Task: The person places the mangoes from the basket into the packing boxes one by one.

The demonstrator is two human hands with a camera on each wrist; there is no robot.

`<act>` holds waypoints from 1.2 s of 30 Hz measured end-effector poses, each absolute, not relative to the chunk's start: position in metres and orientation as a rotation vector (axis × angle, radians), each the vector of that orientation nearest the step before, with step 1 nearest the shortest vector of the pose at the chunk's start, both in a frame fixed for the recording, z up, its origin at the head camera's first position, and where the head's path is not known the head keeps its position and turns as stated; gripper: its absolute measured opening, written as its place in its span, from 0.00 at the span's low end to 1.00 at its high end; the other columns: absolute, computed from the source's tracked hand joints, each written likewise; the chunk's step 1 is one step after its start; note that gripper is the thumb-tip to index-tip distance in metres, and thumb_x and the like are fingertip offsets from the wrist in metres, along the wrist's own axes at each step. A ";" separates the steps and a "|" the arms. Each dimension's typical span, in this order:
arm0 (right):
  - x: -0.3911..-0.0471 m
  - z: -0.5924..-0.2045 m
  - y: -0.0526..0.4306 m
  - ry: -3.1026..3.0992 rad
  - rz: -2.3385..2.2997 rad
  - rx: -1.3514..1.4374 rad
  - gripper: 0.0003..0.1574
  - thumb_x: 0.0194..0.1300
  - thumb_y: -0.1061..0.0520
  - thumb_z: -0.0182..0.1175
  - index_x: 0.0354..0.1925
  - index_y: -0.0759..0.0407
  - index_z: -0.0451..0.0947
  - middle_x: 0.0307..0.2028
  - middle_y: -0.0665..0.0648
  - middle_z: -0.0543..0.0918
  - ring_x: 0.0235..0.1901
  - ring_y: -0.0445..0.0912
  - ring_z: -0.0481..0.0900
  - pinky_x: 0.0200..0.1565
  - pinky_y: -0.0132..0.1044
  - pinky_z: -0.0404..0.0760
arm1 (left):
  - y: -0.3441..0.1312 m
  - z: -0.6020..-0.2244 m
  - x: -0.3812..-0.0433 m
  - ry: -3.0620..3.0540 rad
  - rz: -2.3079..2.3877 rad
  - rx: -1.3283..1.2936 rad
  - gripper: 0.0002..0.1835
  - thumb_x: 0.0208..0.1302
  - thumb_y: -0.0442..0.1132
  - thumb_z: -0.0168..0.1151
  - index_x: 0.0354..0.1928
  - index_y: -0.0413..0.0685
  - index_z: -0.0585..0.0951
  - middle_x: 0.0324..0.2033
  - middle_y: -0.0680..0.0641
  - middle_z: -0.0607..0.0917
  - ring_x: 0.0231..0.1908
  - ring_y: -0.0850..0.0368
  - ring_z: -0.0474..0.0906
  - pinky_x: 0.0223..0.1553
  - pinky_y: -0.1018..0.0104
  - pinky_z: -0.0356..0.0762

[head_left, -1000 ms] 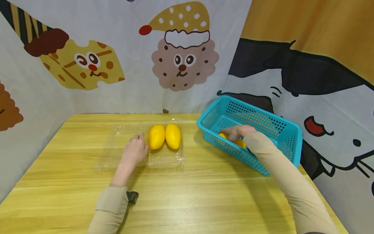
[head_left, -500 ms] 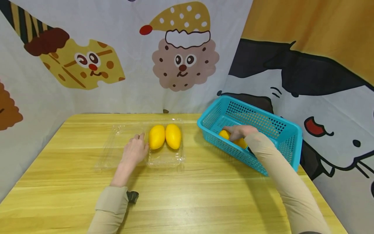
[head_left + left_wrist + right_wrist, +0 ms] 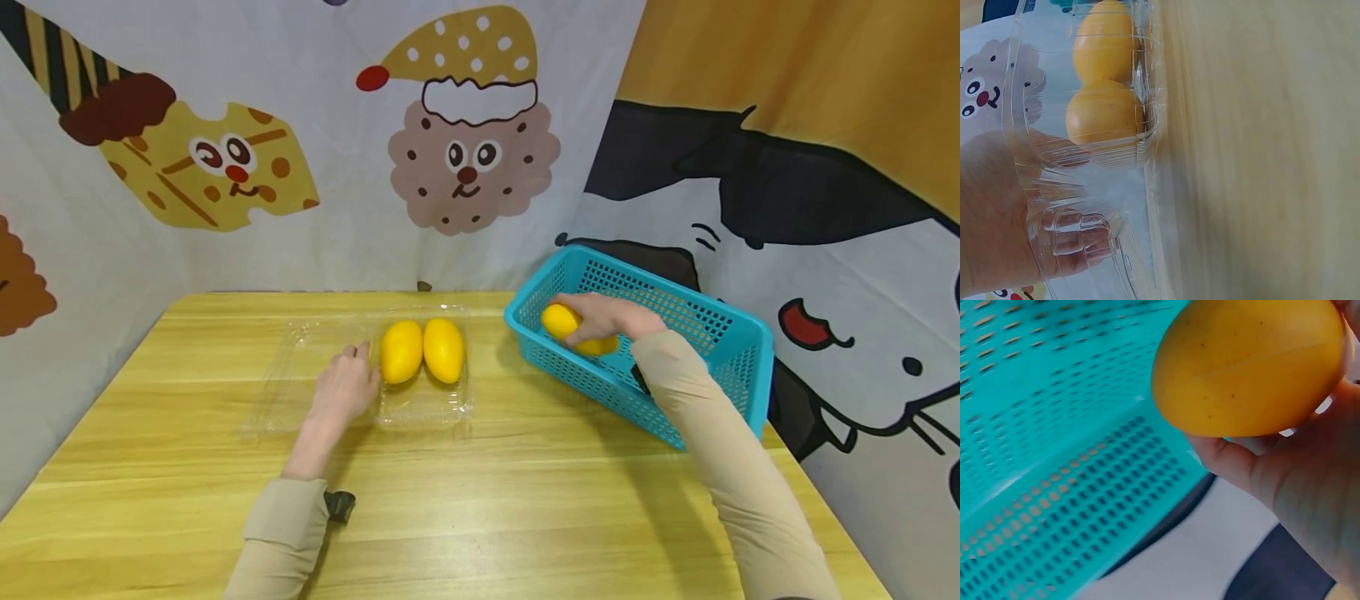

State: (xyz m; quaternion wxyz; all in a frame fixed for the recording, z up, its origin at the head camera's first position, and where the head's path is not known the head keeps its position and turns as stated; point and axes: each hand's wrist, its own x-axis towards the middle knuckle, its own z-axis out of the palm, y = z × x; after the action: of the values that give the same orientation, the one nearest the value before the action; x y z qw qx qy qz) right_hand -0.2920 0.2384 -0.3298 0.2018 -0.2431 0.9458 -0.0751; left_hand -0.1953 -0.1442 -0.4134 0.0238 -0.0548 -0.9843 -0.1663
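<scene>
My right hand point(image 3: 600, 318) grips a yellow mango point(image 3: 1250, 369) inside the blue perforated basket point(image 3: 701, 300), fingers over the top and thumb along its near side. Both ends of the fruit show past the hand in the head view. Two more mangoes point(image 3: 422, 352) lie side by side in one half of a clear plastic clamshell box point(image 3: 423, 410), whose lid point(image 3: 288, 383) lies flat open to the left. At the fold between the halves, my left hand point(image 3: 347, 383) holds the box, thumb by the wall of the fruit side and fingers curled over the lid side.
The wooden table point(image 3: 480, 508) carries both containers, with the basket angled at the back right. A printed cloth point(image 3: 337, 258) hangs right behind the table's back edge. A small black wrist camera point(image 3: 340, 506) sits on the left sleeve.
My right hand has lifted the mango up and a little left within the basket, so more of the fruit shows. The left hand and the two boxed mangoes have stayed put.
</scene>
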 end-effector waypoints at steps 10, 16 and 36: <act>-0.275 -0.297 0.200 2.686 -0.215 -0.742 0.43 0.55 0.47 0.65 0.67 0.44 0.60 0.63 0.58 0.69 0.57 0.55 0.67 0.51 0.54 0.74 | -0.145 -0.415 -0.195 -3.035 -0.519 -0.177 0.30 0.67 0.40 0.53 0.65 0.28 0.62 0.55 0.25 0.73 0.48 0.31 0.76 0.43 0.43 0.83; -0.266 -0.291 0.171 2.696 -0.201 -0.808 0.41 0.55 0.48 0.65 0.66 0.43 0.61 0.63 0.56 0.69 0.56 0.55 0.68 0.53 0.52 0.74 | -0.146 -0.415 -0.194 -3.029 -0.525 -0.172 0.30 0.67 0.40 0.53 0.65 0.28 0.62 0.55 0.25 0.73 0.48 0.31 0.76 0.42 0.42 0.83; -0.228 -0.347 0.061 2.705 -0.243 -1.082 0.50 0.56 0.43 0.66 0.69 0.55 0.56 0.61 0.61 0.72 0.52 0.50 0.77 0.54 0.43 0.80 | -0.145 -0.415 -0.197 -3.034 -0.525 -0.181 0.30 0.68 0.41 0.53 0.65 0.28 0.62 0.55 0.25 0.73 0.49 0.30 0.76 0.44 0.41 0.82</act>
State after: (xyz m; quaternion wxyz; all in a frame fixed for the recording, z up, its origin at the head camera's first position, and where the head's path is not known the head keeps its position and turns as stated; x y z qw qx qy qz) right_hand -0.2283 0.0609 -0.3470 0.1088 -0.3678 0.9198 -0.0826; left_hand -0.1965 -0.1455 -0.4152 0.0287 -0.0588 -0.9832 -0.1701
